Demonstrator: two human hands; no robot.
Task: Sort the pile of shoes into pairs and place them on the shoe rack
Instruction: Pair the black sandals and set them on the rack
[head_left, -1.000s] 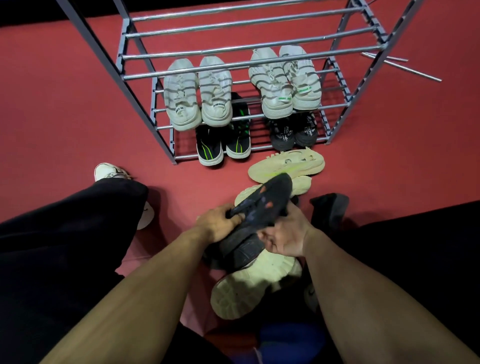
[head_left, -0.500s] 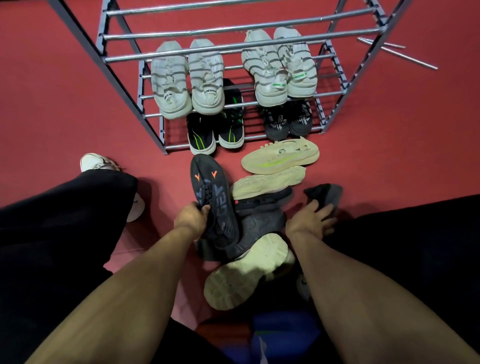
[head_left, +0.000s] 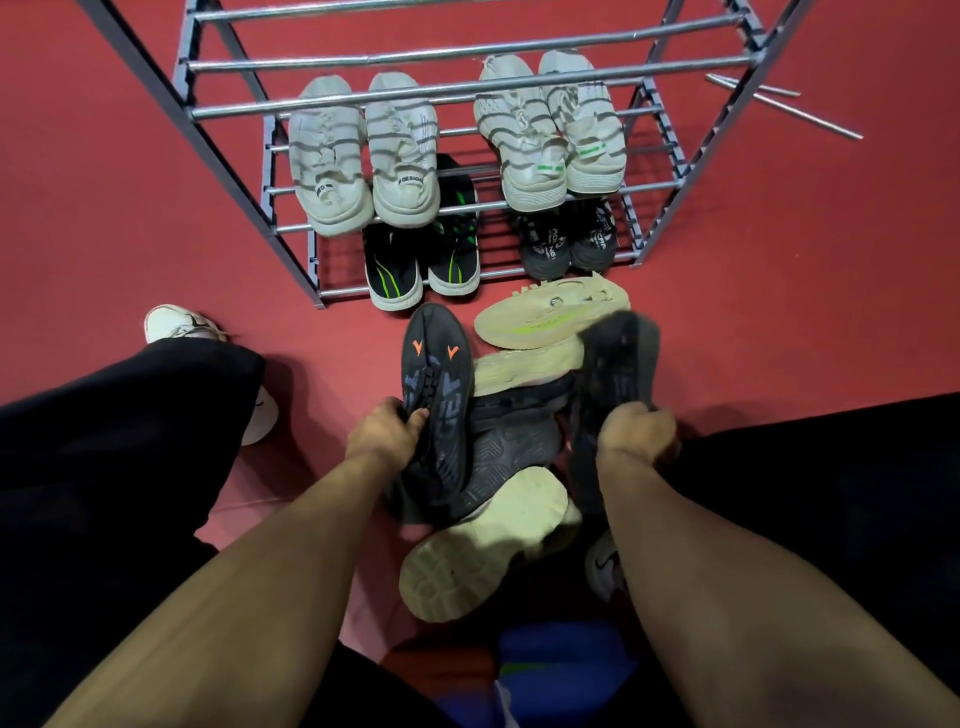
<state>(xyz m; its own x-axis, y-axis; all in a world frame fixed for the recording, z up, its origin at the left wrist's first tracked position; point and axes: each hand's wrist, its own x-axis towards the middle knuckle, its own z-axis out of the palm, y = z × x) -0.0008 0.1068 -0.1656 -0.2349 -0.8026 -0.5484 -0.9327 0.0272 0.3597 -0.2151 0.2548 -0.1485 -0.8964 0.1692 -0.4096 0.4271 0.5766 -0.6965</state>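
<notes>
Holding one dark shoe in each hand, above the pile before the rack (head_left: 244, 208).

Left hand (head_left: 387, 434) curled round a black shoe (head_left: 436, 395), sole up, orange marks showing; right hand (head_left: 636, 434) gripping a second dark shoe (head_left: 615, 364), blurred, perhaps its match. Cream soles (head_left: 550, 312) and another dark shoe between them on the red floor (head_left: 805, 286). Four pairs on the rack: white above, black below.

Each hand grips a dark shoe sole-up, left hand (head_left: 387, 434) one (head_left: 435, 395), right hand (head_left: 636, 436) another (head_left: 613, 384).
</notes>
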